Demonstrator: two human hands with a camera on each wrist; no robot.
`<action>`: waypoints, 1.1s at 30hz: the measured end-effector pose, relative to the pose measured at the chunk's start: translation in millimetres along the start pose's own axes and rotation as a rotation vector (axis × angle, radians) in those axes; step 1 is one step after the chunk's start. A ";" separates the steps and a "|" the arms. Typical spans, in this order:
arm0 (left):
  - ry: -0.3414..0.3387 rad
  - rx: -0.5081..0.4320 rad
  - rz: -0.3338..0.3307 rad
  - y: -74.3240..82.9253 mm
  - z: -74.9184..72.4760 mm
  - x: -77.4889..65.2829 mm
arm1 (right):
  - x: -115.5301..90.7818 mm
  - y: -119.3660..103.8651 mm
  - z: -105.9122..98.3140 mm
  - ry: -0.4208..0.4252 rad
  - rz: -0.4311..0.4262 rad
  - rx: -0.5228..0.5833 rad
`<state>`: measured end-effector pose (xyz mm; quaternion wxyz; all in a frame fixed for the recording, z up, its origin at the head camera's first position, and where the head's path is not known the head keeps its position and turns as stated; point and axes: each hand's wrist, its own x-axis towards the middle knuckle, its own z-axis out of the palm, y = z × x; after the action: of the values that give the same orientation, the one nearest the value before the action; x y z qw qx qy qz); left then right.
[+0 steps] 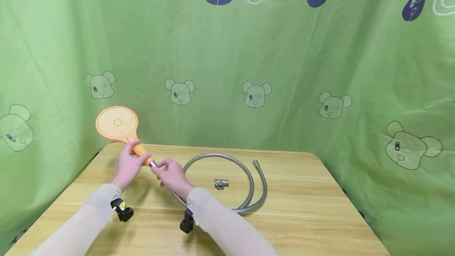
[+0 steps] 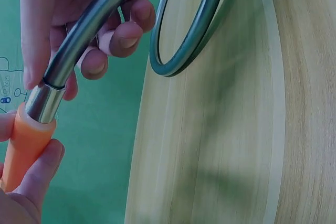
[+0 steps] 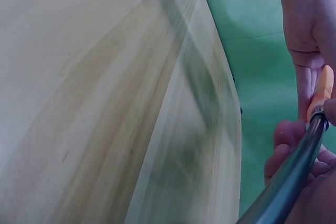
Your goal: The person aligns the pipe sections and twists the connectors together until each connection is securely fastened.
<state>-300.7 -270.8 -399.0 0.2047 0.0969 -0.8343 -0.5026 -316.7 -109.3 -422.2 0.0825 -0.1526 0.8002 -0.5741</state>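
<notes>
An orange shower head (image 1: 117, 123) with a pale, dotted round face is held up over the table's far left, tilted. My left hand (image 1: 128, 165) grips its handle (image 2: 23, 142) near the lower end, thumb along one side. At the handle's end sits the silver connector (image 2: 46, 103) of a grey metal shower hose (image 1: 251, 185). My right hand (image 1: 174, 175) pinches this connector between thumb and fingers, its other fingers loosely bent beside the hose. In the right wrist view the hose (image 3: 286, 179) runs away from the orange handle past the right hand's fingers.
The hose loops across the wooden table (image 1: 302, 200), its free end fitting (image 1: 256, 164) pointing to the back. Inside the loop lies a small silver T-shaped valve (image 1: 221, 183). A green patterned curtain (image 1: 220, 50) surrounds the table's back and sides.
</notes>
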 end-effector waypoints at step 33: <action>-0.085 -0.117 -0.097 -18.4 4.9 1.6 | -3.7 27.9 -76.9 0.025 -0.138 -0.186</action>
<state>-305.1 -276.3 -416.7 0.1497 0.1038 -0.8059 -0.5634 -341.0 -31.1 -423.6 0.0183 -0.2075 0.8385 -0.5035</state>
